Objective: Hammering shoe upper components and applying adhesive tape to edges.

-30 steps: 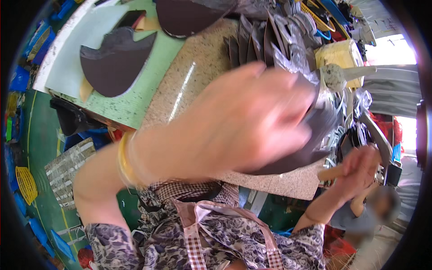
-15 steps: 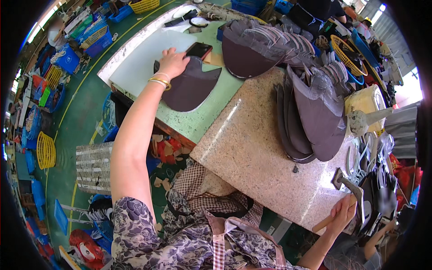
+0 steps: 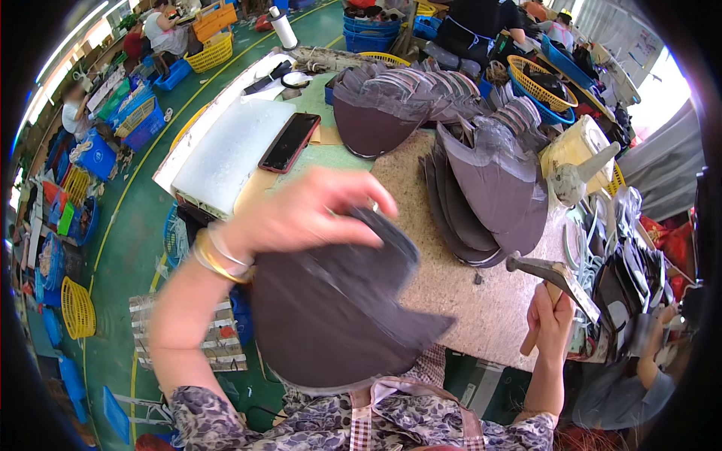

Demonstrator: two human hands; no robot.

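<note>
My left hand (image 3: 308, 214), slightly blurred, is closed on the upper edge of a dark brown shoe upper piece (image 3: 331, 316). The flat piece is wide and rounded with a notched side, and hangs above the near edge of the speckled stone slab (image 3: 444, 301). In my right hand (image 3: 550, 325) is a hammer (image 3: 555, 276), gripped by its wooden handle, its metal head raised over the slab's right side. A stack of similar dark pieces (image 3: 489, 188) lies on the slab between my hands, toward the back. Behind it sits another overlapping pile (image 3: 380, 116).
Left on the table are a phone (image 3: 289, 143) and a whitish board (image 3: 233, 150). A cream container (image 3: 575, 146) with a crusted, pale-handled tool stands back right. Straps and dark parts (image 3: 628, 286) crowd the right edge, with another person's arm (image 3: 653, 349) beyond. Baskets (image 3: 77, 308) line the floor.
My left hand has lifted the shoe upper piece off the green surface by the phone and brought it toward me. The phone is now uncovered. My right hand has raised the hammer slightly.
</note>
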